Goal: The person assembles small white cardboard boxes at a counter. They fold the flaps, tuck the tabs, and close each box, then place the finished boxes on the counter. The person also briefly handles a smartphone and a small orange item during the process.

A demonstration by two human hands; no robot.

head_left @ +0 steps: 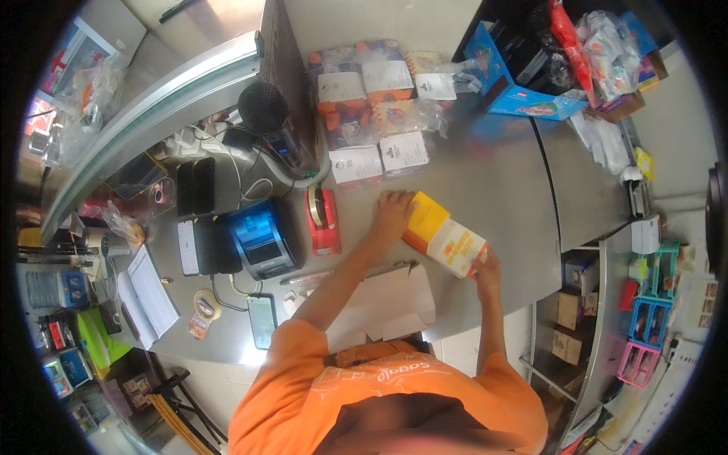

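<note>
Slanting across the steel table in front of me is a yellow and white box (449, 240) with orange edges and print. Its upper left end is gripped by my left hand (392, 215), the fingers bent around the yellow part. At the lower right end my right hand (487, 268) holds the white part. Left of my left hand stands a red tape dispenser (324, 221). A flat piece of cardboard (387, 299) lies below my left forearm, close to the table's near edge.
Several packed bags with white labels (381, 77) lie at the back. A blue carton (523, 98) of plastic bags stands back right. On the left are a blue and black label printer (263, 239), phones (262, 321), a tape roll (206, 303) and an open notebook (149, 294).
</note>
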